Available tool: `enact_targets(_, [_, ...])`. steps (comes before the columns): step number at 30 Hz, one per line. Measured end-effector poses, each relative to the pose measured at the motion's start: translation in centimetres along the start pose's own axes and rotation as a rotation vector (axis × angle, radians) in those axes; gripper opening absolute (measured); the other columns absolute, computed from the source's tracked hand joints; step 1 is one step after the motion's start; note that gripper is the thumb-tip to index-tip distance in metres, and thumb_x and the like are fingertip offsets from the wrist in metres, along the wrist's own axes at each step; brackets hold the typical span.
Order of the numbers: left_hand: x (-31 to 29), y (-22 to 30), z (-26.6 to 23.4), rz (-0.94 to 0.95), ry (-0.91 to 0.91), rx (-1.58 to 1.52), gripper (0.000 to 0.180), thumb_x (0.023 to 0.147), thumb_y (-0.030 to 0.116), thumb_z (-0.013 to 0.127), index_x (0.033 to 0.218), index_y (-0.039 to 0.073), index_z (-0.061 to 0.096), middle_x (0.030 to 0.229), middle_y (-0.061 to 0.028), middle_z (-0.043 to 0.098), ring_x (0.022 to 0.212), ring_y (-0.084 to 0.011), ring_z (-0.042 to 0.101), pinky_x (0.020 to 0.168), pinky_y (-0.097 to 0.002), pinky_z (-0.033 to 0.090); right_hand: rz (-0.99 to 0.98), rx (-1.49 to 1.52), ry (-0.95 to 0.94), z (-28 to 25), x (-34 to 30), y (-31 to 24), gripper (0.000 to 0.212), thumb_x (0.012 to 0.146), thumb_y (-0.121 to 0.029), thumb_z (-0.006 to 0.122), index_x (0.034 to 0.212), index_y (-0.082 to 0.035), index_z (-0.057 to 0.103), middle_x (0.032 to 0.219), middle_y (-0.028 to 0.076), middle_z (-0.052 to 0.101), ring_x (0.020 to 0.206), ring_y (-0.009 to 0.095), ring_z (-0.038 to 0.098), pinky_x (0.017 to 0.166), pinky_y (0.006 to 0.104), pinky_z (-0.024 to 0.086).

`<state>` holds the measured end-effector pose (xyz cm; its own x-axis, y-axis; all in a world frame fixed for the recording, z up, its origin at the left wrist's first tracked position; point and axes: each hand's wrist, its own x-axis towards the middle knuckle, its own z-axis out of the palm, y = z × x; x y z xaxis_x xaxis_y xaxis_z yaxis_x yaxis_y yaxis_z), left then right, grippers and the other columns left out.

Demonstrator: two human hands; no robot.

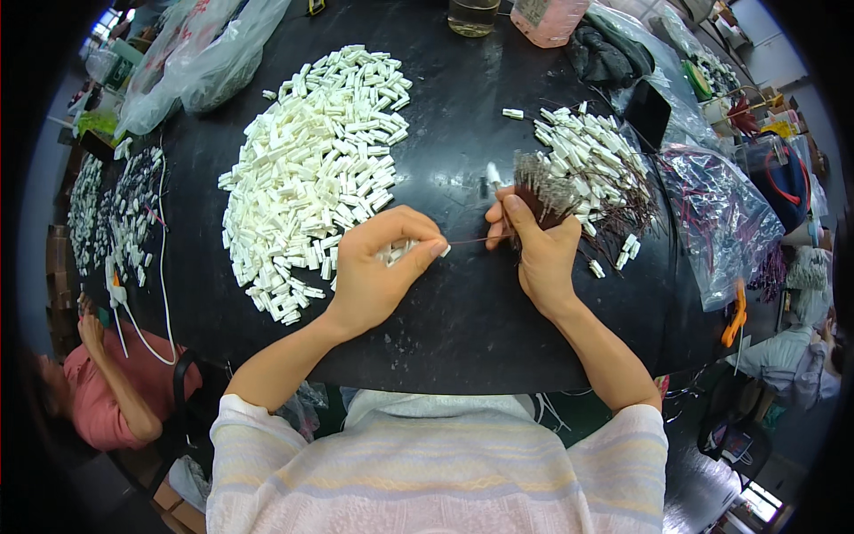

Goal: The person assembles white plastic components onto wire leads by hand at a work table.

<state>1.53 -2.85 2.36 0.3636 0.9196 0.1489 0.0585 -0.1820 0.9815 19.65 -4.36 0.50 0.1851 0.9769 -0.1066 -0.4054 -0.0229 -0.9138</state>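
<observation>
While right hand (546, 251) grips wires (543, 194), connectors (311, 160) heaped

it's a head-worn fisheye, looking down past the striped shirt (436, 458); black tabletop (480, 334) sits near, filling the middle

Workshop | heaped white connectors (311, 169) | black worktable (445, 351) | co-worker (116, 387) alongside

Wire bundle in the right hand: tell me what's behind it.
Beyond the wire bundle, a heap of small white pieces with dark wires shows on the black table. Whatever lies directly behind the bundle and right hand is covered.
</observation>
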Motion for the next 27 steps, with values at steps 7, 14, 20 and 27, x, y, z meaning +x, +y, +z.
enact_targets(7, [0.0, 0.4, -1.2, 0.135, 0.217, -0.032, 0.005, 0.081, 0.002, 0.056, 0.076, -0.001, 0.057, 0.081, -0.007, 0.058, 0.049, -0.0027, 0.04, 0.042, -0.0168, 0.028, 0.1, 0.15, 0.054, -0.5, 0.8, -1.5, 0.014, 0.082, -0.008, 0.055, 0.087, 0.006, 0.056, 0.072, 0.012, 0.058, 0.063, 0.018, 0.059, 0.057, 0.028, 0.052])
enact_targets(14, [0.1, -0.6, -0.2, 0.455, 0.195, 0.369, 0.01, 0.07, -0.005, 0.064, 0.076, -0.001, 0.057, 0.077, -0.0094, 0.058, 0.054, -0.0119, 0.051, 0.046, -0.0201, 0.038, 0.333, 0.182, -0.117, 0.5, 0.0, -0.4, 0.017, 0.081, -0.011, 0.058, 0.084, 0.006, 0.056, 0.071, 0.009, 0.055, 0.051, 0.009, 0.047, 0.039, 0.0192, 0.034])
enact_targets(20, [-0.3, -1.4, 1.4, 0.596, 0.062, 0.413, 0.014, 0.067, -0.004, 0.066, 0.079, -0.002, 0.058, 0.075, -0.0138, 0.056, 0.056, -0.0215, 0.056, 0.048, -0.0273, 0.044, 0.327, 0.198, -0.163, -0.1, 0.0, -0.3, 0.015, 0.08, -0.011, 0.059, 0.083, 0.004, 0.056, 0.073, 0.008, 0.055, 0.049, 0.006, 0.042, 0.04, 0.0181, 0.03])
enact_targets(27, [0.4, -1.1, -0.4, -0.544, -0.047, -0.549, 0.011, 0.08, 0.005, 0.057, 0.087, -0.003, 0.057, 0.057, 0.0018, 0.044, 0.045, -0.0026, 0.034, 0.039, -0.0159, 0.025, 0.336, 0.178, -0.168, -0.5, 0.3, -1.4, 0.009, 0.079, -0.008, 0.057, 0.076, 0.0, 0.053, 0.068, 0.008, 0.056, 0.043, 0.006, 0.037, 0.037, 0.0178, 0.028])
